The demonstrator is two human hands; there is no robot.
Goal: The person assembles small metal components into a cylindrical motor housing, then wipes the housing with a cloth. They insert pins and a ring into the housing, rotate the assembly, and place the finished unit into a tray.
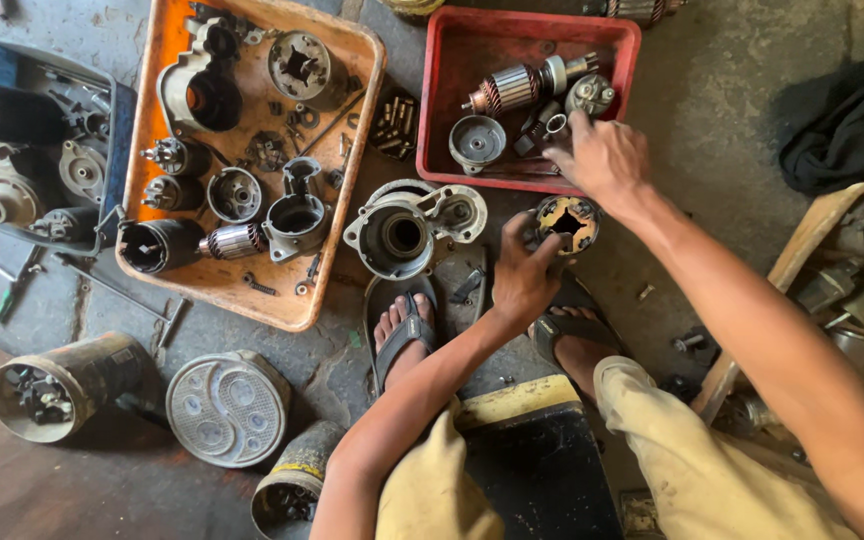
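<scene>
Nearest the camera, the person sits on a low dark seat (537, 450) with both sandalled feet on the concrete floor (712, 90). The left hand (522, 280) closes its grip around the near rim of a small round metal housing (567, 222), which rests on the floor just in front of the right foot. The housing is one piece, open at the top, with rusty inner lugs; it is judged stiff, fairly heavy for its size and probably greasy. Take hold across the outer rim rather than by the inner edges.

Just left of it lies one larger grey end casting (402, 228), open bore upward, touching nothing the hands hold.

Farther out, the right hand (602, 155) reaches into the red tray (452, 60). Its fingers are curled down among the small parts at the tray's middle; whether the grip encloses a part cannot be told. The tray holds one armature (512, 88) with copper windings, one grey cup-shaped cover (476, 142) and a few smaller fittings.

To the left, one orange tray (142, 110) carries about ten cylinders, housings and rotors. Beyond it, one dark bin (12, 60) holds more castings. Three loose cylindrical shells lie on the floor at lower left.
</scene>
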